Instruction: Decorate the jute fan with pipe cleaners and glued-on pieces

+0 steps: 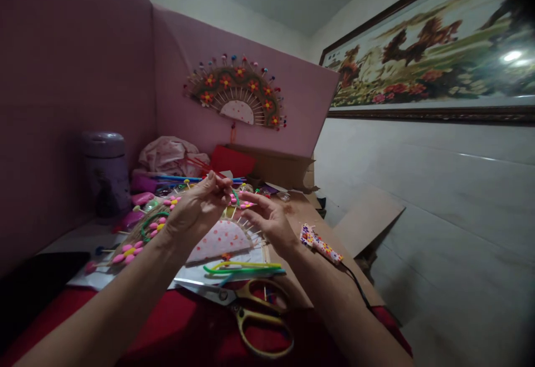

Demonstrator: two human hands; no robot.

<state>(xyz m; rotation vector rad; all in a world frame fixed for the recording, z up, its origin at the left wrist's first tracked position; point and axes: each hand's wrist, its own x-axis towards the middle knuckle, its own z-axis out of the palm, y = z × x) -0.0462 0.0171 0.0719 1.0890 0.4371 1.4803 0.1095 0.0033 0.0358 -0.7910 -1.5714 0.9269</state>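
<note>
The left hand pinches a thin, curled, fuzzy green strand, seemingly being shaped; the right hand, fingers parted, hovers at its four o'clock. A pink-flowered, half-round beige fan lies below, reaching towards eight o'clock. The next move likely calls for light fingertip control.

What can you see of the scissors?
The scissors have silvery, metal-looking blades, a round pivot and two gold-coloured loop handles, set apart. They lie at the near side of the work area, blades toward the picture's left, lower loop over the red cloth. How far the blades are open is unclear. Neither the left hand nor the right hand touches them.
</note>
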